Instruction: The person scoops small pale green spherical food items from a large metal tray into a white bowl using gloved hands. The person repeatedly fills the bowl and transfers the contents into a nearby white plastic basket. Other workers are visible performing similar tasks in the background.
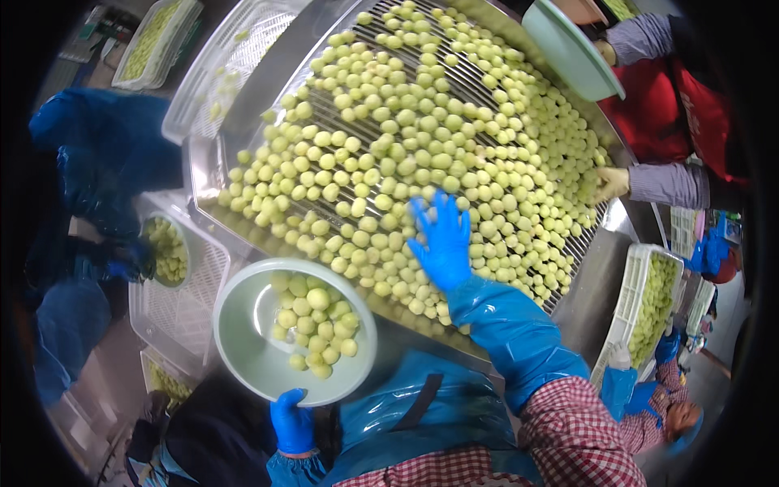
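Note:
Many round pale green fruits (420, 109) lie spread over a slatted metal sorting table (572, 249). My right hand (444, 240), in a blue glove, rests on the fruits near the table's middle with its fingers spread; whether a fruit is under the palm is hidden. By its near rim my left hand (292, 420), also blue-gloved, grips a pale green plastic basin (249, 359). The basin is tilted beside the table's near left edge, with a heap of green fruits (319, 322) inside, towards its right side.
Across the table a person's gloved hand (610, 184) touches fruits; another hand holds a green basin (566, 49). White crates (621, 310) of fruit stand at the right. At the left, a person in blue is beside a smaller bowl (182, 237) and plastic trays (176, 310).

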`<state>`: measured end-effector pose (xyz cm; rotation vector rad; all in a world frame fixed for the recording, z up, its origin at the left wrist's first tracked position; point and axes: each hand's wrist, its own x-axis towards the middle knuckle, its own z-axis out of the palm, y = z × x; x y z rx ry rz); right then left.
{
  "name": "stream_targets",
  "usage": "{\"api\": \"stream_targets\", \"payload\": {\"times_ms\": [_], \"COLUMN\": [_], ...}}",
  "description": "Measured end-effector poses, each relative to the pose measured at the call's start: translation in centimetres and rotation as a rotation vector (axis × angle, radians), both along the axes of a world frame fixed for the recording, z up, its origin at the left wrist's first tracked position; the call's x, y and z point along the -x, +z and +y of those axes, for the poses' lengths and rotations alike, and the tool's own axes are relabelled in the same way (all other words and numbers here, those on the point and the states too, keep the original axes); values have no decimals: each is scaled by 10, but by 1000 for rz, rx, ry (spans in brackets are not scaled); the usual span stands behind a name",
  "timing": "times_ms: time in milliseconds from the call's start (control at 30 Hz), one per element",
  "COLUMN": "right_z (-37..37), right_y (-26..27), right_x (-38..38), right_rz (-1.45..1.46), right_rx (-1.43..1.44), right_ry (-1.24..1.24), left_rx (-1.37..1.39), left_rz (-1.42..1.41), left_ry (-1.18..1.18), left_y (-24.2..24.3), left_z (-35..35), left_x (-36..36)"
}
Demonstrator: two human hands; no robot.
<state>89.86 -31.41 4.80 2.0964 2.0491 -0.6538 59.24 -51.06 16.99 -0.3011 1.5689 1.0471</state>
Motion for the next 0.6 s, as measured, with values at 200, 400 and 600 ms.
{"api": "stream_targets", "payload": {"times_ms": [200,400,600], "right_z": [-83,42,123], "right_y": [-7,-42,-77], "right_x": [-45,-107,-123], "right_rz": [223,296,97], "right_rx": [-2,-567,-224], "right_ry": [359,-86,-171], "left_rx": [30,45,48], "left_rz": [3,37,93], "left_ry": [-54,-76,-150], "left_y": [1,11,21], "left_z": [4,10,21], "left_x": [-5,-17,-26]}}
